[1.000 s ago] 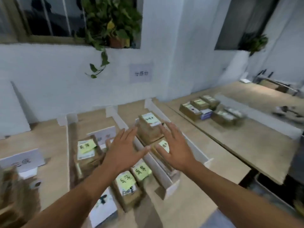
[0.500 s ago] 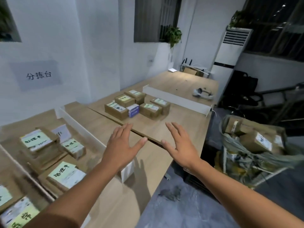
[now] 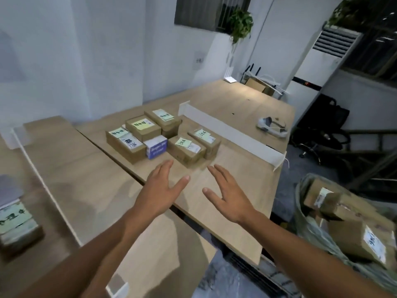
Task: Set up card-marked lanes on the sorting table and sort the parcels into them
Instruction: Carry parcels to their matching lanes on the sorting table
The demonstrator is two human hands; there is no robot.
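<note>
Head view: left hand point(image 3: 160, 190) and right hand point(image 3: 229, 195) hovered spread and empty above the counter point(image 3: 238, 162), seemingly poised to collect the sticky-noted parcels point(image 3: 142, 128) grouped ahead.

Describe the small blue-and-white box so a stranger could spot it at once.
Find the wooden table crossed by a long white divider. Beside it sits a cluster of brown parcels with sticky notes. The box stands among them, the only one white-topped with a blue printed front.

White air conditioner point(image 3: 322, 54), plant point(image 3: 240, 22), perhaps headset point(image 3: 271, 126)
</note>
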